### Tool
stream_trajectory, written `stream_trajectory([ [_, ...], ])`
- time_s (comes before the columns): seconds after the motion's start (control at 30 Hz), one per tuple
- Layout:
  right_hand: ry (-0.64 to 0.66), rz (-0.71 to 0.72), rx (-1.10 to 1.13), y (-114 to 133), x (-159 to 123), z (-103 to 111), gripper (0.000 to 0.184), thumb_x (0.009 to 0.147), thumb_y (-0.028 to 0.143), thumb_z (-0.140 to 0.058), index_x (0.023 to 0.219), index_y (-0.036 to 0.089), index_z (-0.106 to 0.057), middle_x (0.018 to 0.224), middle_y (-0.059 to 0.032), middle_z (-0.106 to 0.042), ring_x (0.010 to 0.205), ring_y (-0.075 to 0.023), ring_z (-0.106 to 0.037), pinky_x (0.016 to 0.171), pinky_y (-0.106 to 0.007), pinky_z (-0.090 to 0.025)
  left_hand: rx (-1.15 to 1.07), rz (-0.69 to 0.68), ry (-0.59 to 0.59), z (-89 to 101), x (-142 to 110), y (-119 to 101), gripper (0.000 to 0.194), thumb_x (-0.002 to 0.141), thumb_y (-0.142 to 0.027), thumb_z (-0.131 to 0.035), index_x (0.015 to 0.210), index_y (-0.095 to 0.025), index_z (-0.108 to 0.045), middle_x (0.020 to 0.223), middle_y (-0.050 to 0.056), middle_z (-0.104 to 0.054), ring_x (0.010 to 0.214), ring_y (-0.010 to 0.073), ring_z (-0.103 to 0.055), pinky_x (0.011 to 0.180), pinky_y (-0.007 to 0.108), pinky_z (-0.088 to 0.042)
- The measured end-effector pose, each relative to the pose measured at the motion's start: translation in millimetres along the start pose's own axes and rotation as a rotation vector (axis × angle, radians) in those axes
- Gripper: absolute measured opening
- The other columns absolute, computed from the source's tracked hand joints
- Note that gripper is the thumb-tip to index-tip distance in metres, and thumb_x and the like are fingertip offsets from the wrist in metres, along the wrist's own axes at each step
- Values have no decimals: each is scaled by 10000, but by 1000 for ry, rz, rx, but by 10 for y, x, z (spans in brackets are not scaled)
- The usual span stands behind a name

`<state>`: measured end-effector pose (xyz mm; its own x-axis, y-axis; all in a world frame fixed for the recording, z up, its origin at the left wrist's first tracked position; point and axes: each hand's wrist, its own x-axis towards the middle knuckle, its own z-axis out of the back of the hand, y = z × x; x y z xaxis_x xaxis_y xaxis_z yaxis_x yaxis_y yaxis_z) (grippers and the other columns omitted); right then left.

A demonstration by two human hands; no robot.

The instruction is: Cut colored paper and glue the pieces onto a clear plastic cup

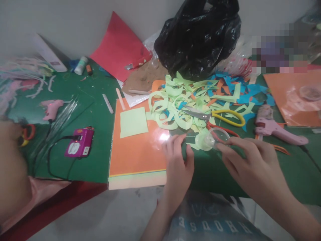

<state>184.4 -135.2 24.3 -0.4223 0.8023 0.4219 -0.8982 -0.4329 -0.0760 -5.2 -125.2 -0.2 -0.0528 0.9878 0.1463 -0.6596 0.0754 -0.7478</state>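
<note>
My left hand [178, 155] rests over the right edge of a stack of orange paper [137, 154]. Its thumb stands apart from the bent fingers, and I see nothing held in it. With its fingertips, my right hand [253, 155] grips a clear round plastic piece [207, 141] with a pale circular rim; its exact kind is unclear. Beyond the hands lie yellow-handled scissors [227, 117] on light green paper scraps [165, 105]. Red-handled scissors [213, 126] are partly hidden behind the clear piece. A light green paper square [134, 122] lies on the orange stack.
A pink glue gun [278, 129] lies at the right, another pink glue gun [52, 108] at the left by a purple box [80, 143] with a cable. A black plastic bag [198, 36] and red sheet [117, 47] stand behind. Another person's arm [12, 167] enters left.
</note>
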Motion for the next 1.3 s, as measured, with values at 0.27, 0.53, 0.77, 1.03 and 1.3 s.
stream_trajectory([
  [0.27, -60, 10, -1, -8, 36, 4, 119, 903, 123, -624, 985, 189, -680, 1022, -108, -654, 926, -257, -561, 792, -395, -428, 7, -4, 36, 2, -14, 11, 251, 997, -203, -458, 1212, -215, -586, 1209, 101, -599, 1180, 233, -513, 1013, 391, -446],
  [0.53, -50, -11, 25, 13, 40, -19, 136, 914, 119, -619, 1016, 201, -656, 1048, -90, -657, 932, -235, -588, 795, -384, -441, -1, -15, 34, -3, -18, 10, 234, 998, -189, -454, 1194, -211, -581, 1198, 103, -597, 1169, 227, -512, 1009, 398, -452],
  [0.77, -59, 29, -2, 11, 64, 3, 153, 874, 99, -661, 998, 187, -659, 1031, -102, -664, 867, -253, -574, 760, -407, -459, -2, -20, 31, -7, -6, 20, 224, 994, -188, -465, 1185, -206, -581, 1195, 99, -596, 1170, 222, -515, 1012, 389, -455],
  [1.03, -17, 16, 0, 28, 18, -24, 127, 939, 159, -588, 1042, 203, -647, 1081, -107, -653, 937, -267, -576, 814, -437, -464, 4, -20, 44, -8, -11, 4, 223, 994, -181, -461, 1179, -205, -582, 1202, 100, -605, 1175, 219, -527, 998, 383, -468],
  [1.3, -33, 48, -25, 21, 43, -1, 178, 915, 111, -589, 1049, 205, -659, 1114, -101, -654, 926, -261, -582, 809, -431, -457, 12, -29, 47, -10, 4, 13, 223, 991, -182, -466, 1177, -207, -587, 1195, 104, -606, 1165, 231, -524, 991, 403, -472],
])
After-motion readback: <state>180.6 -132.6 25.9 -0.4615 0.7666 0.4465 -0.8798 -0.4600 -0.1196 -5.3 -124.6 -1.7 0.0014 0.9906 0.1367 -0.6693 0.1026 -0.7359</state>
